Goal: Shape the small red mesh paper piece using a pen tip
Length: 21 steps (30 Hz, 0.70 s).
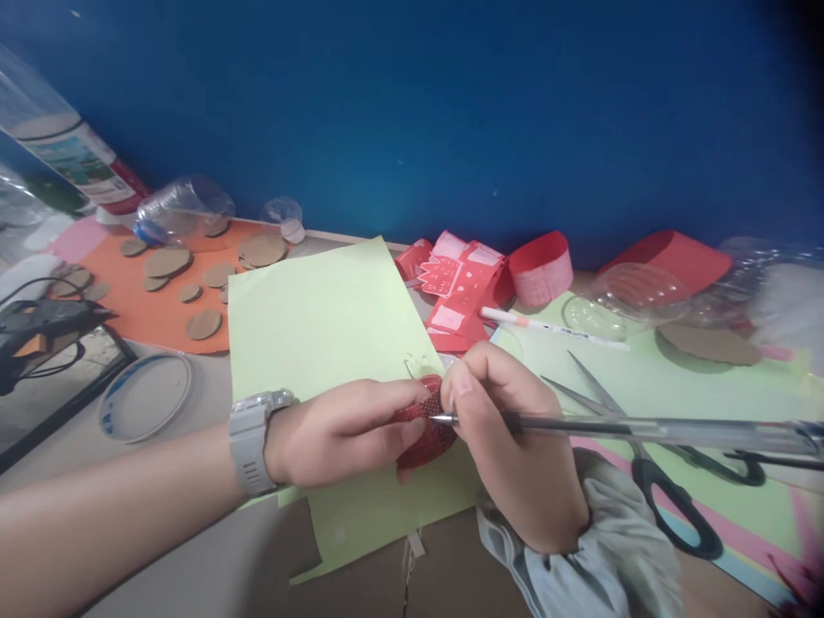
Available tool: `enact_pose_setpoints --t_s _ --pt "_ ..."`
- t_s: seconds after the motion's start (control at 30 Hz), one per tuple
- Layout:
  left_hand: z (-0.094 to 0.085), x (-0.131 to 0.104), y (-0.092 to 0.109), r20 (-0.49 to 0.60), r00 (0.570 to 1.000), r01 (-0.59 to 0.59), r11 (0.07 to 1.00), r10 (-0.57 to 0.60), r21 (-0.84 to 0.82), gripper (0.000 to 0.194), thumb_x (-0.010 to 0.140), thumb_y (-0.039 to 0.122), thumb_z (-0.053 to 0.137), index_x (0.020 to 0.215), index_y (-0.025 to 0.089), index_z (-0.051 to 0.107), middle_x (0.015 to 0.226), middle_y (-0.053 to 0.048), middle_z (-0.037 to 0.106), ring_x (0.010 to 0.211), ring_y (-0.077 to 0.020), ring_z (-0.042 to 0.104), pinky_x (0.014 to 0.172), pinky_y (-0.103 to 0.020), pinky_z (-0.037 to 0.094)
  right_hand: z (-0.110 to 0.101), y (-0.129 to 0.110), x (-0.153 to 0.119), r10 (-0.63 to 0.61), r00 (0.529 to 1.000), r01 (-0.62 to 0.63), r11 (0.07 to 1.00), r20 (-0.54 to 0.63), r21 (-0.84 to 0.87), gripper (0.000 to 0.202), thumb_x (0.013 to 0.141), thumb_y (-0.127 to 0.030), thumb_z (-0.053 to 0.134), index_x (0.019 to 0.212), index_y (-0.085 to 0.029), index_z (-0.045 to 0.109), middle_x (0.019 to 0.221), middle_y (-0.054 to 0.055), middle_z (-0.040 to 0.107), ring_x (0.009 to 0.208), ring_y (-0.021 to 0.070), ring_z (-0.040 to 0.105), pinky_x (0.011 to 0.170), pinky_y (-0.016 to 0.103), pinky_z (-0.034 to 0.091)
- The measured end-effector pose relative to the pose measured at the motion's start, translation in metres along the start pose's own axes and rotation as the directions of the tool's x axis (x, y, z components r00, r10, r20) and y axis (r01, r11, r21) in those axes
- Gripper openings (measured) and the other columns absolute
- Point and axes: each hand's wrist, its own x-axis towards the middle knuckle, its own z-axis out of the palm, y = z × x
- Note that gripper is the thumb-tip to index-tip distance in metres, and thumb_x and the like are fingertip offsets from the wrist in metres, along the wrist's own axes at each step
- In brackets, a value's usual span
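My left hand (351, 429), with a grey watch on its wrist, is closed on a small rounded red piece with a dark dotted pattern (430, 442). It lies over a pale green sheet of paper (309, 318). My right hand (508, 438) is closed around a clear ballpoint pen (644, 427), whose tip points left and shows over the red piece. The fingertips of that hand meet the piece's upper right edge. Fingers cover part of the piece, so its full shape is hidden. Black-handled scissors (675, 506) lie open to the right of my right hand.
Cardboard discs (168, 262) sit on orange paper (122, 309) at the left. Nearby are a tape ring (147, 397), a plastic bottle (83, 154) and a glue gun (45, 318). Red paper shapes (460, 283), a white marker (554, 329) and a blue wall (412, 112) stand behind.
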Motion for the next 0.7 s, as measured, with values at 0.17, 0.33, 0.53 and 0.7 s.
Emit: enact_pose_setpoints --t_s 0.17,0.33,0.53,0.7 --pt "0.0004 -0.0006 -0.0003 -0.008 1.000 -0.006 1.000 0.006 -0.012 0.022 0.103 0.019 0.031 0.104 0.013 0.051 0.080 -0.006 0.057 0.073 -0.0163 0.054 0.071 -0.027 0.047 -0.0006 0.0000 0.0004 0.048 0.999 -0.047 0.997 -0.022 0.060 0.028 0.091 -0.014 0.040 0.064 -0.021 0.040 0.055 -0.007 0.035 0.047 0.0072 0.029 0.042 0.021 0.025" --pt "-0.0003 -0.0005 0.0003 -0.003 1.000 0.001 1.000 -0.001 -0.013 0.019 0.102 0.020 0.034 0.095 0.014 0.051 0.080 -0.006 0.057 0.073 -0.0159 0.054 0.070 -0.026 0.047 -0.0005 0.0007 0.0009 0.108 0.993 -0.104 0.991 -0.044 0.089 0.029 0.092 -0.018 0.042 0.063 -0.020 0.040 0.055 -0.006 0.036 0.049 0.0075 0.032 0.043 0.021 0.027" --pt "-0.0001 0.0011 0.0014 -0.029 0.999 0.044 0.999 -0.043 0.020 0.016 0.100 0.018 0.036 0.090 0.015 0.049 0.076 -0.004 0.058 0.068 -0.0143 0.054 0.065 -0.024 0.046 0.0013 -0.0006 0.0009 0.113 0.991 -0.106 0.990 -0.075 0.091 0.029 0.090 -0.018 0.043 0.061 -0.020 0.039 0.054 -0.006 0.035 0.047 0.0075 0.031 0.043 0.022 0.027" --pt "-0.0010 0.0013 0.0015 -0.040 0.997 0.066 0.997 -0.064 0.043 0.016 0.099 0.019 0.037 0.089 0.015 0.049 0.076 -0.003 0.059 0.068 -0.0140 0.054 0.066 -0.024 0.047 0.0020 -0.0029 0.0020 0.087 0.992 -0.086 0.996 -0.095 0.021 0.027 0.086 -0.015 0.042 0.060 -0.021 0.039 0.054 -0.006 0.035 0.049 0.0082 0.032 0.043 0.022 0.027"
